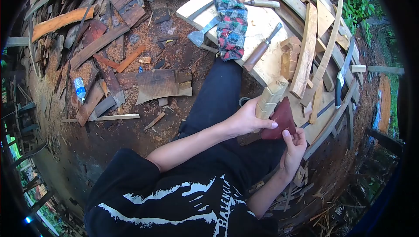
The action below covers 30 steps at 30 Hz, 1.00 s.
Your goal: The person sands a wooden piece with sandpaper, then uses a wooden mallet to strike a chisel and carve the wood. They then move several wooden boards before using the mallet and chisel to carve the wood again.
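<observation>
My left hand is wrapped around the lower end of a pale carved wooden block, which tilts up over the edge of the wooden work surface. Its thumb also rests against a reddish-brown sheet that looks like sandpaper. Between thumb and fingers, my right hand pinches the lower right edge of that sheet. A second carved block lies just beyond. Near it, a chisel with a brown handle rests on the pale board.
A plaid cloth lies across several tools, with a flat metal blade sticking out. A handsaw and curved wooden strips are at the right. Wood scraps and a plastic bottle litter the ground at left.
</observation>
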{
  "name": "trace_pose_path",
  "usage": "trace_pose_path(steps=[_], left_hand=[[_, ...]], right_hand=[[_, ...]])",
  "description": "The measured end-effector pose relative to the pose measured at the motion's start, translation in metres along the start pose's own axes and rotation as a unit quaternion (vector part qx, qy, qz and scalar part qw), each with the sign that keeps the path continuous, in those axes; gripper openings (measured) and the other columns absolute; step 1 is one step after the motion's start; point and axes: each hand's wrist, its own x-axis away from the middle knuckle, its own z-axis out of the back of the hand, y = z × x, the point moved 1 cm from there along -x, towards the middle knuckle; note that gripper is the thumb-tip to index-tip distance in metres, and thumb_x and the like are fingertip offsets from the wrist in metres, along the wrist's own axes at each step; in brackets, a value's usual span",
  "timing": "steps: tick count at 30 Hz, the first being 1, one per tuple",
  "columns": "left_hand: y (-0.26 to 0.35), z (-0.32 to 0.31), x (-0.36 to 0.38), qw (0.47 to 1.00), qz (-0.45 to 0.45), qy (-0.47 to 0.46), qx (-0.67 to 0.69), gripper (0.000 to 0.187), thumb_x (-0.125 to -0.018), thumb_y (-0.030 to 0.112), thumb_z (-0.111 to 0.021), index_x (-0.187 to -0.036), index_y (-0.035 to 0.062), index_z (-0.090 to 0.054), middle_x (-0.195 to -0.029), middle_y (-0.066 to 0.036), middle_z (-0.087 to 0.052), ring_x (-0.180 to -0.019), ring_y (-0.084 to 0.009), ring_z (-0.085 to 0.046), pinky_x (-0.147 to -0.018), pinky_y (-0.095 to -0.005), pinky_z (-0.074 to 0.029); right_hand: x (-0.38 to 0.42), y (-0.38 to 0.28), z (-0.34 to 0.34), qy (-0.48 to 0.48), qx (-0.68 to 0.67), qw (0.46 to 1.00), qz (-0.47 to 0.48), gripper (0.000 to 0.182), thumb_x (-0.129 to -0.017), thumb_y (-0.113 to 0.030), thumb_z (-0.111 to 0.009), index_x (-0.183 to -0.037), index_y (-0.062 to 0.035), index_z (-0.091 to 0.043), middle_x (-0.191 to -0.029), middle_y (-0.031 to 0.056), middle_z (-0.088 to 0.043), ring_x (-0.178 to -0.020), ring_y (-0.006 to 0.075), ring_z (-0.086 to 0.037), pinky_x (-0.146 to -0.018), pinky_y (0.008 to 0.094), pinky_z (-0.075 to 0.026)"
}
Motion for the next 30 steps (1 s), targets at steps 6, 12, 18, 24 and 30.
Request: trace_pose_path(steps=[6, 12, 18, 24, 30], left_hand=[[0.001, 0.01, 0.0, 0.997, 0.039, 0.057, 0.018, 0.043, -0.081, 0.018, -0.088, -0.11, 0.0049, -0.059, -0.098, -0.001, -0.064, -0.091, -0.0119, -0.065, -0.081, -0.0292, -0.053], [0.006, 0.014, -0.001, 0.996, 0.041, 0.067, -0.036, 0.037, -0.081, 0.013, -0.087, -0.108, 0.0043, -0.062, -0.099, -0.002, -0.067, -0.09, -0.0111, -0.065, -0.082, -0.0284, -0.054], [0.012, 0.018, -0.004, 0.996, 0.047, 0.05, -0.063, 0.039, -0.082, 0.01, -0.085, -0.112, 0.0006, -0.063, -0.102, -0.005, -0.069, -0.092, -0.0119, -0.068, -0.082, -0.0281, -0.056], [0.01, 0.018, -0.007, 0.99, -0.035, 0.054, -0.126, 0.047, -0.082, 0.01, -0.086, -0.119, -0.0007, -0.059, -0.102, -0.004, -0.067, -0.089, -0.0096, -0.066, -0.074, -0.0251, -0.056], [0.022, 0.009, -0.005, 0.986, -0.038, 0.043, -0.158, 0.04, -0.084, 0.008, -0.082, -0.115, -0.0004, -0.058, -0.103, -0.003, -0.067, -0.081, -0.0055, -0.058, -0.066, -0.0208, -0.049]], right_hand=[[-0.001, -0.001, 0.002, 0.014, -0.025, 1.0, 0.003, 0.027, -0.088, 0.005, -0.074, -0.108, -0.0034, -0.058, -0.101, 0.0078, -0.071, -0.09, 0.0122, -0.066, -0.086, 0.0256, -0.051], [0.001, -0.007, -0.009, 0.002, -0.03, 1.0, -0.005, 0.027, -0.088, 0.004, -0.075, -0.104, -0.0052, -0.055, -0.091, 0.0039, -0.069, -0.079, 0.0075, -0.063, -0.072, 0.0208, -0.049], [0.0, -0.007, -0.015, -0.007, -0.027, 1.0, 0.005, 0.024, -0.09, 0.003, -0.073, -0.106, -0.0023, -0.057, -0.09, 0.0043, -0.07, -0.072, 0.0042, -0.061, -0.064, 0.0179, -0.046], [0.005, -0.006, -0.016, -0.077, 0.022, 0.997, 0.004, 0.03, -0.091, -0.003, -0.075, -0.118, 0.0015, -0.064, -0.097, 0.0026, -0.072, -0.082, 0.0042, -0.062, -0.073, 0.0191, -0.047], [0.008, -0.009, -0.016, -0.135, -0.137, 0.981, -0.014, 0.02, -0.093, -0.001, -0.07, -0.113, -0.0001, -0.067, -0.104, 0.0053, -0.071, -0.099, 0.011, -0.066, -0.09, 0.027, -0.052]])
